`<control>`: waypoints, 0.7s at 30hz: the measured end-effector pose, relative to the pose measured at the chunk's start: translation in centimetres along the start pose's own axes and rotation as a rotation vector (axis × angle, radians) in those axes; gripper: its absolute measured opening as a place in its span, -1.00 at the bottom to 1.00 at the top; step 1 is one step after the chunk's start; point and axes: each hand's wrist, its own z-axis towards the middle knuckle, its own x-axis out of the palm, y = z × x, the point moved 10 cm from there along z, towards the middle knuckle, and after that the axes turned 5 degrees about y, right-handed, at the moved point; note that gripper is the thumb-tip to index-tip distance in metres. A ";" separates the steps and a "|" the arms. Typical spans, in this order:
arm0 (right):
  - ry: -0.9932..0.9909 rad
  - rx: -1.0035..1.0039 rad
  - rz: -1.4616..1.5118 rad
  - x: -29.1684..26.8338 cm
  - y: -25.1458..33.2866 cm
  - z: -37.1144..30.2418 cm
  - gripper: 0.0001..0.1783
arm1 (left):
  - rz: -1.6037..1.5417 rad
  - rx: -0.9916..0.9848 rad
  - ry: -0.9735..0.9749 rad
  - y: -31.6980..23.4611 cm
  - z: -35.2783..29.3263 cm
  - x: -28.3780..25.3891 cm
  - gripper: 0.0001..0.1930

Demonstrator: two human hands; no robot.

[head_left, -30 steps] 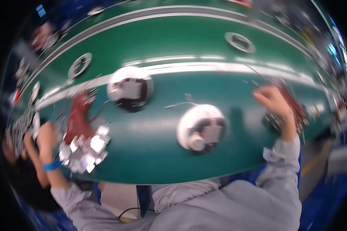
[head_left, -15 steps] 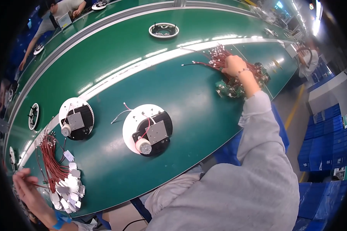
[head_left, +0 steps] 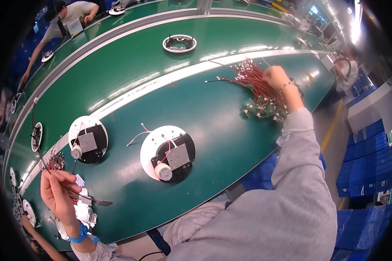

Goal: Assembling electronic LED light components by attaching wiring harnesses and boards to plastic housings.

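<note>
My left hand (head_left: 56, 191) is closed on a brown wire lead (head_left: 38, 145). One end rises with a small white connector, and a flat grey plate (head_left: 104, 203) sticks out on the other side. Below lies a pile of white plates (head_left: 86, 213) with brown wires. Far to the right, my right hand (head_left: 278, 78) is closed at the edge of a bundle of brown wires (head_left: 252, 76), pinching some of them; its fingertips are partly hidden. Green circuit boards (head_left: 265, 108) sit at the bundle's near end. Two round white-and-black motor assemblies (head_left: 167, 154) (head_left: 88, 140) rest between the hands.
Beyond a white strip runs a green belt (head_left: 135, 61) carrying white rings (head_left: 179, 44). Other people (head_left: 76, 15) sit across it and at the far right. A co-worker's forearm (head_left: 39, 237) shows at the lower left. Blue crates (head_left: 357, 161) stand on the right.
My left hand has moved right and up from beside the white plates, and a wire lead now hangs in it. My right hand has shifted a little right along the wire bundle.
</note>
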 end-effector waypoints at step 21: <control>-1.322 -0.175 0.069 -15.2 -0.9 -8.9 -0.92 | -0.029 0.158 -0.032 -1.3 -0.4 -0.5 -0.78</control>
